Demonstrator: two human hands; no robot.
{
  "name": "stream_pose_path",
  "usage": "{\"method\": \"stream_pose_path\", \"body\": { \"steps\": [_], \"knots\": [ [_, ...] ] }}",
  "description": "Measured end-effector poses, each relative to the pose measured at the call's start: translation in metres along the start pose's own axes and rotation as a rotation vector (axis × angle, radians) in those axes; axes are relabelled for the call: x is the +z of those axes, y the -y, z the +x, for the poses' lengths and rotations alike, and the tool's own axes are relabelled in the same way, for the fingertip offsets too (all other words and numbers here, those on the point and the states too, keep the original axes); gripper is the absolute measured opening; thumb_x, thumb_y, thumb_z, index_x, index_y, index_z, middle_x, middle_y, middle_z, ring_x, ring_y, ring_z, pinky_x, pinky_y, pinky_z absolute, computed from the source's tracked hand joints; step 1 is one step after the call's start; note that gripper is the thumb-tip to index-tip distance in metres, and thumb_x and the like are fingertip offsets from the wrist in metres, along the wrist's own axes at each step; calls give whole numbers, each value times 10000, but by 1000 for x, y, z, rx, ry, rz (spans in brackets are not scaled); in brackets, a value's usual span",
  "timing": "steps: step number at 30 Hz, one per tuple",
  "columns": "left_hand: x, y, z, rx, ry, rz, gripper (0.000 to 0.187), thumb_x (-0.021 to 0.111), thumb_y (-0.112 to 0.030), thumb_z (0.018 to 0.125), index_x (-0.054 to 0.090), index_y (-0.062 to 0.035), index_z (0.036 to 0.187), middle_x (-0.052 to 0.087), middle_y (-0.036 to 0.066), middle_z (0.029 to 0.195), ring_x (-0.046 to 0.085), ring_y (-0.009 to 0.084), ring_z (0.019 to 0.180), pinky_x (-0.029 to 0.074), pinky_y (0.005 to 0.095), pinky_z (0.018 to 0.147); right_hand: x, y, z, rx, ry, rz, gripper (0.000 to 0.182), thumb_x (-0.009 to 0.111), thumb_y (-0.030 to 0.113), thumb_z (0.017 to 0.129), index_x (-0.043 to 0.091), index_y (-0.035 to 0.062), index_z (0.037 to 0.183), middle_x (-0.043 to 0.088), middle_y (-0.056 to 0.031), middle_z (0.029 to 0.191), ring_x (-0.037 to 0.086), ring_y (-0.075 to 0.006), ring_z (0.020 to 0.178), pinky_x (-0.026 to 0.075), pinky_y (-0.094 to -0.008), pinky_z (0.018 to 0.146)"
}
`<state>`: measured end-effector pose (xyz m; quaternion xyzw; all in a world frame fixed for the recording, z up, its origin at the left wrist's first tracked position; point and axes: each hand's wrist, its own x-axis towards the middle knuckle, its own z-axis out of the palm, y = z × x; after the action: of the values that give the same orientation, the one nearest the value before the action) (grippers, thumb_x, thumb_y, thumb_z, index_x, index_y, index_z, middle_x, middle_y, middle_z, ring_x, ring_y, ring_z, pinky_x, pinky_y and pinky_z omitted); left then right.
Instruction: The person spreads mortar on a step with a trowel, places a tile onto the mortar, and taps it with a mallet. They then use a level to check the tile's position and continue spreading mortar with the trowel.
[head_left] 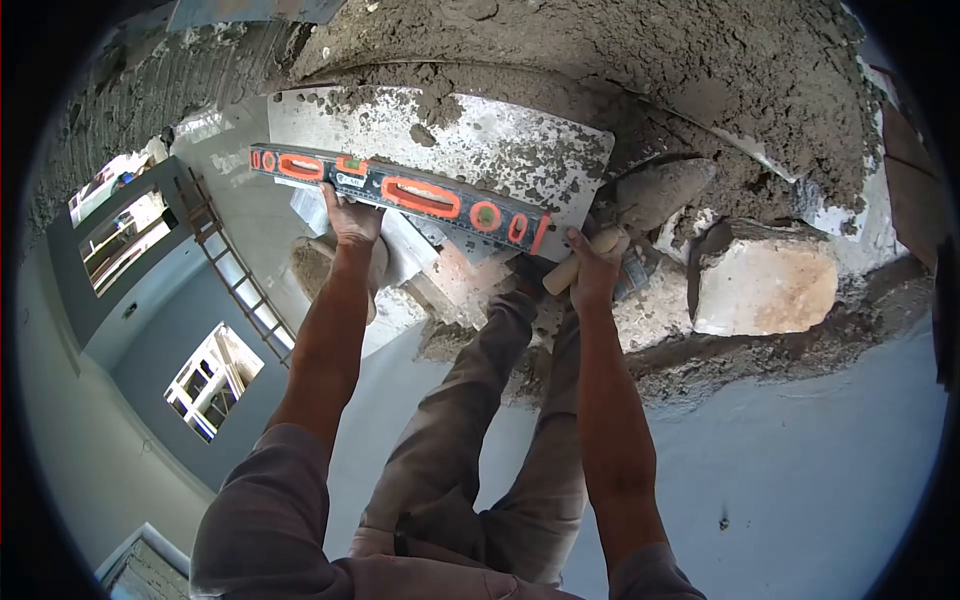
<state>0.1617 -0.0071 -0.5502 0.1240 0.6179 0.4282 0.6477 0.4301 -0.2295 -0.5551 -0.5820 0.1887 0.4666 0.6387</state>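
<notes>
1. One level (pixel 400 195): long, dark, straight bar with orange inserts, laid against a mortar-spattered white block (pixel 500 140); long axis runs upper left to lower right.
2. Left hand (pixel 352 218) grips its lower edge.
3. Right hand (pixel 592 268) is closed on one trowel (pixel 640 205), wooden handle, mortar-coated blade.
4. Rough grey mortar (pixel 700 60) surrounds.

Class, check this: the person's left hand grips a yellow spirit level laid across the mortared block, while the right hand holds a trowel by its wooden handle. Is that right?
Not quite. The head view shows the spirit level is black with orange inserts, not yellow. The rest stands: the left hand grips it across the mortared block, and the right hand holds the trowel by its wooden handle.
</notes>
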Motion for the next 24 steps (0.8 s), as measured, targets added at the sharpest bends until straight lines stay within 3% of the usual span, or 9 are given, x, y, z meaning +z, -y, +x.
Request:
{"method": "stream_pose_path", "body": {
  "steps": [2,4,6,8,13,15,19,22,24],
  "knots": [
    [0,3,4,-10,132,-123,656,391,-638,820,468,-142,1242,512,85,1227,481,284,1114,374,474,946,-5,-1,5,28,14,-38,496,691,-3,741,389,59,1129,541,-93,1056,567,-180,920,487,-318,794],
    [-6,10,13,29,69,-163,622,381,-615,826,485,-142,1217,540,94,1170,508,279,1060,397,458,922,-11,-6,5,64,28,-80,502,685,-6,745,369,72,1127,534,-91,1048,565,-180,915,493,-320,785],
    [-12,10,15,115,113,-57,596,372,-592,826,501,-132,1181,553,94,1105,525,263,995,421,439,873,-14,-6,6,43,87,-81,508,694,7,741,369,70,1128,525,-84,1031,557,-173,912,492,-318,785],
    [-6,9,16,225,19,93,590,359,-592,828,512,-126,1155,563,80,1043,538,250,936,444,419,808,-15,-2,0,50,98,-135,546,712,25,727,354,57,1138,503,-84,1038,537,-168,912,476,-304,782],
    [-25,20,7,199,-37,43,519,336,-530,858,527,-119,1110,579,68,979,546,213,870,466,359,740,-46,-15,-34,87,149,-194,580,728,49,717,338,37,1146,481,-87,1054,516,-159,931,461,-289,788],
    [-37,24,2,173,-12,40,528,326,-525,863,527,-110,1120,582,77,957,548,226,867,467,375,740,-53,-14,-42,142,120,-190,630,698,32,746,295,48,1230,478,-99,1098,517,-193,987,483,-316,804],
    [-36,32,-18,159,-61,16,536,340,-538,850,528,-108,1108,582,82,955,550,236,865,466,395,746,-63,-8,-39,85,124,-287,644,699,34,745,289,44,1243,477,-96,1101,504,-190,1001,491,-309,792],
    [-33,37,-19,126,-48,-58,521,391,-550,832,523,-129,1110,578,59,1000,555,258,901,461,420,792,-66,14,-36,164,130,-281,618,686,38,759,304,48,1245,468,-91,1113,503,-185,997,502,-304,766],
    [-24,34,-23,115,-40,-25,619,407,-626,797,495,-121,1144,540,56,1056,534,270,957,447,444,819,-69,22,-37,39,101,-419,492,695,105,761,386,28,1136,507,-80,1003,552,-175,856,496,-320,705]
  ]
}}
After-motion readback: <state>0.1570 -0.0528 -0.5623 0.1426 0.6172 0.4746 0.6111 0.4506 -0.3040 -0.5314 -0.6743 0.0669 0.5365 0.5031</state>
